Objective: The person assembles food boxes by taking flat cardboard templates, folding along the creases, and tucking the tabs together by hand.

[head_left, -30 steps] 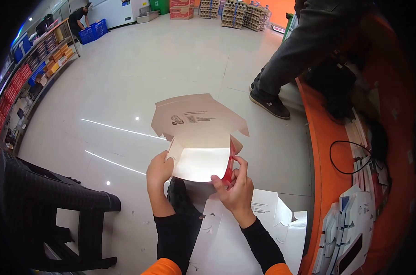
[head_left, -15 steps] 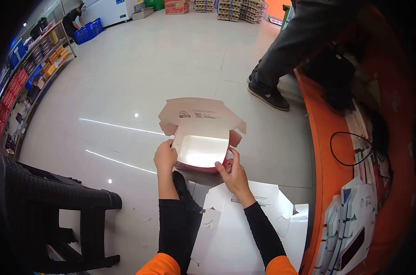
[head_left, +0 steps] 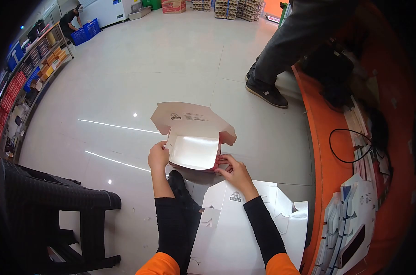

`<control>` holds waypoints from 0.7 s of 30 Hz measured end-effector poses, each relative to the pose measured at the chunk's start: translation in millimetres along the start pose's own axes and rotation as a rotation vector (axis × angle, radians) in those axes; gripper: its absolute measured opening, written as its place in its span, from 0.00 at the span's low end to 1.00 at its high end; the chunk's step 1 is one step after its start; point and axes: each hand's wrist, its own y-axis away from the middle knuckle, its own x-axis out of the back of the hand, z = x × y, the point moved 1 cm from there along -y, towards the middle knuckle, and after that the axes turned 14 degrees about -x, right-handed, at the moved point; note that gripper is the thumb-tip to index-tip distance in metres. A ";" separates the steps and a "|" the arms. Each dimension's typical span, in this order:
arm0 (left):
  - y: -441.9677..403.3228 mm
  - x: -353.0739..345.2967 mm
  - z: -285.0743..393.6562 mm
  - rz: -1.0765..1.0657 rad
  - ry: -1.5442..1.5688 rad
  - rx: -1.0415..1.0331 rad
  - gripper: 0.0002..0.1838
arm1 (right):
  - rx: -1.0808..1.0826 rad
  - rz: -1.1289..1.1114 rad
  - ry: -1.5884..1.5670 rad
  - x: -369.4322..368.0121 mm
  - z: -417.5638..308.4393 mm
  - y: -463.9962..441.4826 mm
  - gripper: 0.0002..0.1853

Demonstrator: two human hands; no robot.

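Note:
A cardboard box [head_left: 193, 151], white inside and red outside, stands open above the floor in front of me, its printed lid flap raised at the far side. My left hand [head_left: 159, 156] grips the box's left wall with curled fingers. At the near right corner my right hand [head_left: 234, 172] pinches the red side panel between thumb and fingers. Flat white printed cardboard sheets [head_left: 244, 229] lie below my right forearm, close to my body.
A black plastic stool [head_left: 61, 201] stands at the left. Shelves [head_left: 38, 68] line the far left, near a person beside blue crates [head_left: 85, 32]. Another person's leg [head_left: 281, 55] is at the upper right, by an orange ledge [head_left: 322, 169] with folded cardboard [head_left: 354, 220].
The box has come down and then shifted left, with both hands on it. My right hand has moved from the box's near edge to its right corner. The view has tilted slightly.

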 end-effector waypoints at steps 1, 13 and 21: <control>0.0 -0.1 -0.2 0.001 0.005 0.007 0.19 | 0.003 0.022 0.036 0.8 -2.3 1.3 0.19; -4.5 -1.3 -7.2 0.008 0.039 -0.035 0.18 | 0.335 0.271 0.360 -12.1 11.2 0.5 0.10; 15.3 -5.8 19.8 0.299 -0.205 -0.143 0.21 | 0.268 0.217 0.270 -4.5 -1.5 1.8 0.09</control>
